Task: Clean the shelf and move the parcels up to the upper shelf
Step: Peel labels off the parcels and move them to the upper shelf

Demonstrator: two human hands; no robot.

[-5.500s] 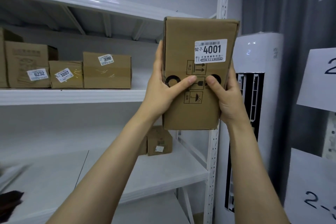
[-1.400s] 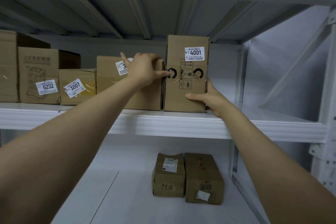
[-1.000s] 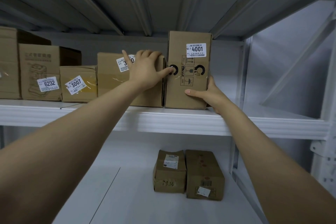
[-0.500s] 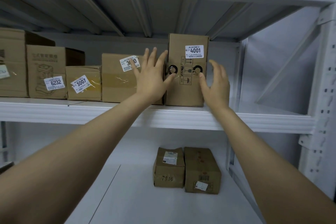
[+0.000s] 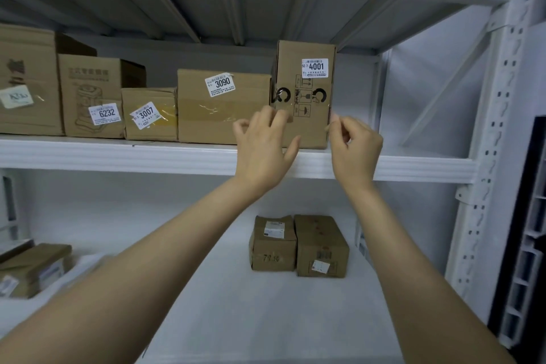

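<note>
In the head view, both hands have let go of the 4001 parcel point(image 5: 304, 91) and drawn back toward the shelf edge. The left hand point(image 5: 263, 151) is empty with loosely spread fingers; the right hand point(image 5: 353, 148) is empty and half curled. The parcel stands upright on the upper shelf point(image 5: 118, 154), at 3 o'clock of the 3090 parcel point(image 5: 223, 106), touching it. This placement seems finished; two parcels point(image 5: 298, 245) on the lower shelf, at 6 o'clock, wait next.

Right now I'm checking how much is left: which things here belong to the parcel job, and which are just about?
Part of the job:
- box 4001, standing on the upper shelf
- two boxes on the lower shelf
- left hand and right hand, both empty

Just about:
- boxes 3090, 3007, 6232, already up
- white upright post
</note>
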